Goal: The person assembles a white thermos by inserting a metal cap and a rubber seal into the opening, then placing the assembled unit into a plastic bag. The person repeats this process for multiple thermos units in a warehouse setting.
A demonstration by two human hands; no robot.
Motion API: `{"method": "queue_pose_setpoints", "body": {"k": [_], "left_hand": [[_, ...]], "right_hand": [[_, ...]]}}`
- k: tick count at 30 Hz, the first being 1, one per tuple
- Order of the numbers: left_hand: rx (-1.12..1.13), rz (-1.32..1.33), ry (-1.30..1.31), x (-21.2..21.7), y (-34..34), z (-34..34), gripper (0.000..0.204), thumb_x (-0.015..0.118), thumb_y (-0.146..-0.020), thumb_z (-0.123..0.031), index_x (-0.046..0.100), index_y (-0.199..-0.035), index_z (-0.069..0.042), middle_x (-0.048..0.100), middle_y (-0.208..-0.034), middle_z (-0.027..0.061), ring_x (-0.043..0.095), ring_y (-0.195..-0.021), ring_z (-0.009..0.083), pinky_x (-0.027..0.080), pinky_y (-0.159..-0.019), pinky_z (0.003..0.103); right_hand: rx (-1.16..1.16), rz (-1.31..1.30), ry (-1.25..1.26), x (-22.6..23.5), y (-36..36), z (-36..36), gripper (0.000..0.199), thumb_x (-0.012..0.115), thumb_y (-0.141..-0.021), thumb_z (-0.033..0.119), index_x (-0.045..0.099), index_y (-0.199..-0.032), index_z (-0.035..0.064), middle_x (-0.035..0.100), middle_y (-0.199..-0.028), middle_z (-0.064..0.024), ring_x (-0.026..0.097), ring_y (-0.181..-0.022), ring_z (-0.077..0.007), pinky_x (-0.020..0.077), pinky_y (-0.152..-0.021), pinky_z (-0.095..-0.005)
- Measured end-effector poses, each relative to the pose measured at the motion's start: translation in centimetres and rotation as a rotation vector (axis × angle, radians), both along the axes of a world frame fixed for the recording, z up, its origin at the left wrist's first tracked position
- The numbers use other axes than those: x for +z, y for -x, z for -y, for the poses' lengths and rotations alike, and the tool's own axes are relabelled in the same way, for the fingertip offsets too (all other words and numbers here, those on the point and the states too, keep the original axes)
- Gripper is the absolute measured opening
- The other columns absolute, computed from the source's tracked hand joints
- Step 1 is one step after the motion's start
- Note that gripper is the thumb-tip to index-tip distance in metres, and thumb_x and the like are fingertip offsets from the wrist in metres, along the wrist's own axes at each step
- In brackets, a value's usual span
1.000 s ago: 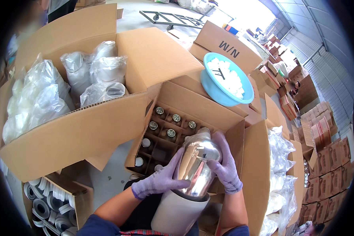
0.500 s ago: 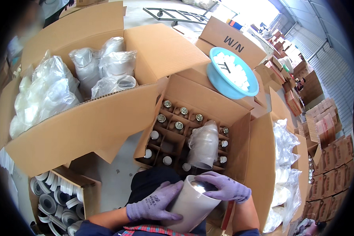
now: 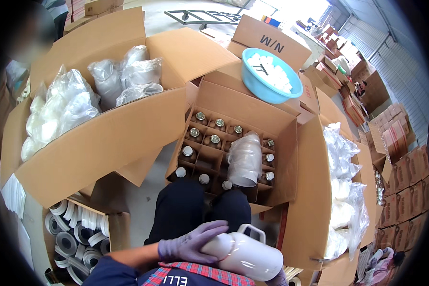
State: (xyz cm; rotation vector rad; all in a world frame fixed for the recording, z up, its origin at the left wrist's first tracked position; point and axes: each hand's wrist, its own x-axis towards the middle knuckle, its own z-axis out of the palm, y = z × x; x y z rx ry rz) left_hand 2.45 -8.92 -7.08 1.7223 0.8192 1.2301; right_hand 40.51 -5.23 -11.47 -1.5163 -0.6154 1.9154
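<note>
Gloved left hand (image 3: 188, 243) grips a white plastic handled jug (image 3: 245, 255) lying sideways.
Beyond the hand stands a partitioned cardboard box (image 3: 271, 124); the right hand's grip cannot be told.

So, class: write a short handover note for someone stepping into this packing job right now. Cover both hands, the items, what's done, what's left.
Left hand, gloved, rests on the white jug, held low against the lap. Right hand is mostly hidden under the jug; grip unclear.
A bagged bottle lies on top of the divided box.
Done: most cells hold capped bottles.
Left: some cells look empty; the bagged bottle is not seated in a cell.
</note>
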Motion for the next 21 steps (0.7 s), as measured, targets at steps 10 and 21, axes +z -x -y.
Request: {"method": "queue_pose_setpoints", "body": {"k": [10,21], "left_hand": [[-0.093,-0.483,0.896,7.8,-0.8,-3.3,0.063,0.050,-0.096,-0.057,0.061,-0.110,0.003,0.070,-0.093,0.0227,0.069,-0.086,0.0410,0.055,-0.075,0.043],[-0.021,-0.341,-0.138,5.6,-1.8,0.9,0.091,0.081,-0.076,-0.049,0.044,-0.144,-0.002,0.038,-0.144,0.0321,0.048,-0.127,0.0478,0.040,-0.109,0.050]], "right_hand": [[0.127,-0.077,-0.144,-1.1,2.5,-1.4,0.044,0.058,-0.097,0.025,0.059,-0.132,-0.0018,0.066,-0.122,-0.0151,0.064,-0.110,-0.0204,0.0523,-0.095,-0.0353],[0.149,-0.078,-0.153,-1.0,2.0,-1.6,0.045,0.060,-0.096,0.026,0.059,-0.131,-0.0023,0.066,-0.122,-0.0151,0.064,-0.110,-0.0210,0.0521,-0.095,-0.0356]]}}
